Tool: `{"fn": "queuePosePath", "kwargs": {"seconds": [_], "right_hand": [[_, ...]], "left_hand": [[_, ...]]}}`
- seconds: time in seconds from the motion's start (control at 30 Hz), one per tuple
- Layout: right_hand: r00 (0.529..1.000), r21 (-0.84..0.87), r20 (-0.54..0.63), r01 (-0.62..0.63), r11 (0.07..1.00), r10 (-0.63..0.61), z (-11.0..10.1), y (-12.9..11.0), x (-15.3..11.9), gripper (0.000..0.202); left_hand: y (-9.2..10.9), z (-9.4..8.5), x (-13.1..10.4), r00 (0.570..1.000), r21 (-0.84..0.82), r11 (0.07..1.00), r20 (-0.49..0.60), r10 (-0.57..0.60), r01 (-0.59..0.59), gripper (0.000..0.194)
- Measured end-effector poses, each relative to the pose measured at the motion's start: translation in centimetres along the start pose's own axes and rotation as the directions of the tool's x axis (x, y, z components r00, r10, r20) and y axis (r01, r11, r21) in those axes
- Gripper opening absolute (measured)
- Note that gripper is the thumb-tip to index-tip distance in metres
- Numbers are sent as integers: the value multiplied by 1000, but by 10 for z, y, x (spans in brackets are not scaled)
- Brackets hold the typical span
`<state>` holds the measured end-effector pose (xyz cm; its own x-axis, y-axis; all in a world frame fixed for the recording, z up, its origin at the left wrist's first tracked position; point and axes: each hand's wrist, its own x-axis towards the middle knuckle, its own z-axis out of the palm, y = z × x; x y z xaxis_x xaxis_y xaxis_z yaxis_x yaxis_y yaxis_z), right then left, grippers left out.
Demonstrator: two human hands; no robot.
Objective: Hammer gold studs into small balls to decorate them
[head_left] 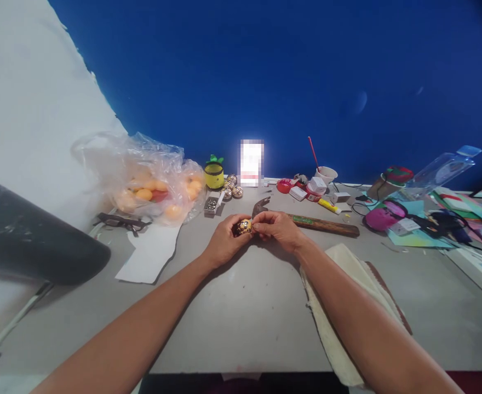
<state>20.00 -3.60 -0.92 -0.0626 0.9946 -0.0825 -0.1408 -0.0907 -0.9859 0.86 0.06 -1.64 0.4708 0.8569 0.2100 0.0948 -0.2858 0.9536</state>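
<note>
My left hand is wrapped round a small yellowish ball covered in shiny metal studs. Fingers pinched together, my right hand touches the ball's right side; whatever lies between the fingertips is too small to make out. Just behind my right hand lies a claw hammer, its wooden handle pointing right. A little box of shiny studs stands open beyond my left hand. Beside it sit several similar studded balls.
At left are a clear bag of orange balls, glasses, white paper and a large dark cylinder. A folded cloth lies under my right forearm. Small boxes, a paper cup and a plastic bottle stand toward the right.
</note>
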Motion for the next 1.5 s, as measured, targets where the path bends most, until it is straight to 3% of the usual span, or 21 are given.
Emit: {"fn": "queuePosePath", "kwargs": {"seconds": [0.23, 0.8, 1.03, 1.33, 1.5], "right_hand": [[1000, -33, 3, -23, 999, 23, -2, 2, 0, 30], [997, -89, 75, 0, 996, 7, -1, -7, -2, 21], [996, -138, 85, 12, 990, -1, -1, -8, -3, 20], [997, -371, 73, 55, 927, -30, 5, -10, -8, 18], [988, -524, 31, 143, 840, -149, 17, -15, -11, 6]], "left_hand": [[1, -1, -1, 998, 126, 990, 20, 52, -54, 31], [8, 1, -9, 982, 131, 991, 187, 7, -32, 21], [7, 1, -7, 979, 169, 984, 204, 22, -57, 21], [6, 3, -6, 981, 326, 944, 193, -27, -38, 16], [5, 4, -6, 988, 313, 949, 155, -28, -22, 11]]}}
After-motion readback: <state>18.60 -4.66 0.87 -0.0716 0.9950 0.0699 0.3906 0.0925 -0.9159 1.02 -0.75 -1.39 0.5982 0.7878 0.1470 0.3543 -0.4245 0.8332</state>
